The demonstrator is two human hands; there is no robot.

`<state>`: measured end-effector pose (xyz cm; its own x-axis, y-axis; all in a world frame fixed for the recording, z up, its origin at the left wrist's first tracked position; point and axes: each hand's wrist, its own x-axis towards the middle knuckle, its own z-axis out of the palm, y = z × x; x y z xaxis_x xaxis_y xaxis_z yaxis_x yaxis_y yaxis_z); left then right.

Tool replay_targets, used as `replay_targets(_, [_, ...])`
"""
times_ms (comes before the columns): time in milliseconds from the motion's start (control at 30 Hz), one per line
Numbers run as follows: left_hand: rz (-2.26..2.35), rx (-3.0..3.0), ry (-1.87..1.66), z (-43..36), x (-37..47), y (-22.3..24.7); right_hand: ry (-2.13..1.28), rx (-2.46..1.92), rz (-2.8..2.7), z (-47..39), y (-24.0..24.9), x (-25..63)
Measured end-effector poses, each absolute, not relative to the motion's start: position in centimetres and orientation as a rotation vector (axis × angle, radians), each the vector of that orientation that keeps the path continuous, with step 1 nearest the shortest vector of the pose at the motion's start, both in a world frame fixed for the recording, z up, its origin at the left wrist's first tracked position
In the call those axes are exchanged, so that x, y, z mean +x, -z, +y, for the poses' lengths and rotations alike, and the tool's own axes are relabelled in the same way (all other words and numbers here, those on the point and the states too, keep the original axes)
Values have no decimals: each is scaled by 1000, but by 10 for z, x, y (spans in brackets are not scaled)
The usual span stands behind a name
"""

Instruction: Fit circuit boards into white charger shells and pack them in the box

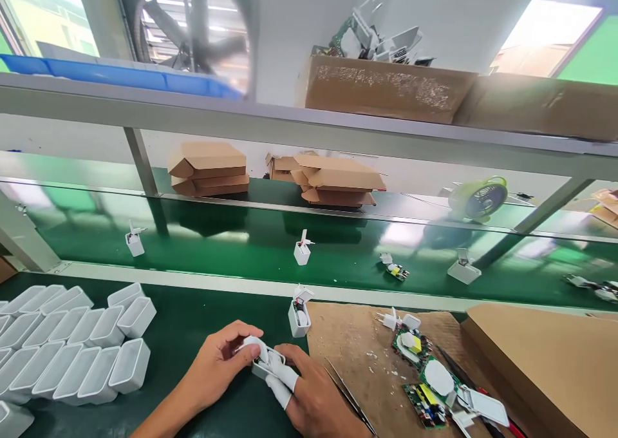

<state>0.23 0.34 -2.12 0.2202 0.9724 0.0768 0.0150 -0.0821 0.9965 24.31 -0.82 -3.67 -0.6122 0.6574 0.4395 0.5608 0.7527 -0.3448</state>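
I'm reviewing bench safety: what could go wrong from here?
The small white case held between the left hand and right hand might slip, as the white finger covers on the latter could dull its touch. The tweezers beside the right hand could jab it. The upright case just beyond the hands, parts jutting from its top, might get knocked over.

Head-worn view, facing forward and down, near the workbench (193, 315)
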Motion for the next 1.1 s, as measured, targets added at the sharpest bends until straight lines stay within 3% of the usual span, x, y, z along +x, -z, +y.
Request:
replay_targets(200, [1354,1833,-938,9,25,-12,-212,-1080,-2371,-11,37,245])
replay_targets(500, [1404,1909,-675,30,35,-45,229,-916,-2681,-1,20,238])
replay_targets(800, [1405,1850,-875,17,30,-26,211,-813,-2730,4,20,239])
replay_targets(1100, [1556,1476,-1229,9,-29,18,66,-771,-2513,9,17,243])
